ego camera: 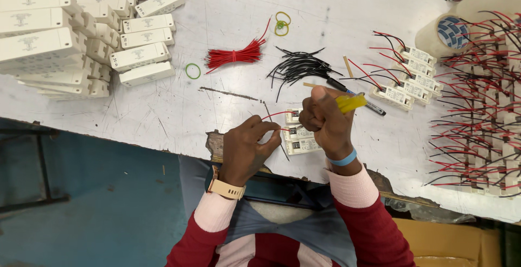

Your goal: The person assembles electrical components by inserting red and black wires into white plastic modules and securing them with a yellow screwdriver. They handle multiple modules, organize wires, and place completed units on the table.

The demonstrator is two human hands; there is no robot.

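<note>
Left hand [247, 147] pinches a red wire [275, 114]; right hand [325, 118] grips a yellow-handled screwdriver [350, 102] over white modules [300, 138]; wire bundles [234, 56] and stacked white boxes [81, 33] crowd the scratched white surface [228, 6].

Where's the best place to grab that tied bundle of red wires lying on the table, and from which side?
Grip the bundle of red wires at its tied waist, coming straight from above: there the strands are gathered tight, while both ends fan out loose, and the grey table around it is bare.
</note>
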